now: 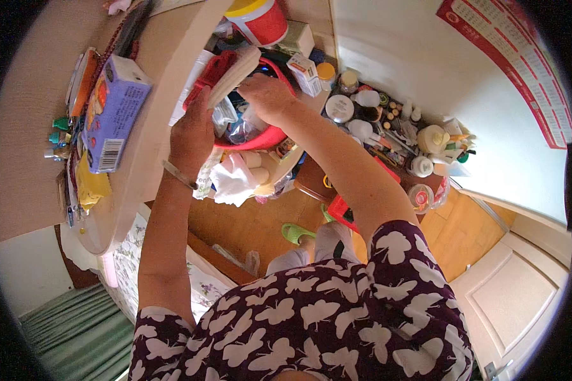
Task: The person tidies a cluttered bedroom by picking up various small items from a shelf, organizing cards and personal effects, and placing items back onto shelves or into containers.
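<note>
A red round basket (274,136) stands on the shelf in front of me, filled with clear plastic bags (245,127) and other small things. My left hand (194,130) is at its left rim, fingers closed on the lower end of a long cream-coloured object (236,75) that slants up across the opening. Behind that object lies a bunched red item (215,71), perhaps cloth or netting. My right hand (265,100) reaches over the basket from the right with curled fingers. Its fingertips are close to the cream object, and what they hold is hidden.
Beyond the basket are a red-and-yellow tub (260,22) and a small white box (304,73). Jars and bottles (388,124) crowd the right side. A purple box (117,114) stands at left. White cloth (234,178) hangs below the basket; a door (511,295) is lower right.
</note>
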Demonstrator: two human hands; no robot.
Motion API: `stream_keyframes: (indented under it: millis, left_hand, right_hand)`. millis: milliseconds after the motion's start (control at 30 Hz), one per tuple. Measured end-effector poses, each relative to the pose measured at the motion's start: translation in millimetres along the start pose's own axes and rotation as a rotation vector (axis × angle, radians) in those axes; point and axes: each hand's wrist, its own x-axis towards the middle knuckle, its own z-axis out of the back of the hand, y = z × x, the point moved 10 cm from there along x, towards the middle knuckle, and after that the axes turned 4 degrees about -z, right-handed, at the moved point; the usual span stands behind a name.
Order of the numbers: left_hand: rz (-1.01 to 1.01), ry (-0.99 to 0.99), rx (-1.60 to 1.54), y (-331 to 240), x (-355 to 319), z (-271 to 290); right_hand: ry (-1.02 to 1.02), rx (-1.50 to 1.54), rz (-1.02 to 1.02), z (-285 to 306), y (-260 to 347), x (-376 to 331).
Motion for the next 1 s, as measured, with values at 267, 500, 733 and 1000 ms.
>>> stream_keyframes:
  millis: [267,500,733,1000]
  left_hand:
    - [0.050,0.062,0.017,5,-17,-15]
    - [0.054,0.053,-0.036,-23,-38,-28]
    - [0.043,0.028,-0.082,-45,-38,-48]
    - [0.036,0.004,-0.081,-48,-49,-54]
  right_hand:
    - [0.041,0.113,-0.092,-39,-13,32]
    - [0.229,0.053,0.093,40,36,-63]
    - [0.288,0.394,-0.152,102,30,-193]
    - [-0.029,0.472,-0.095,227,77,-88]
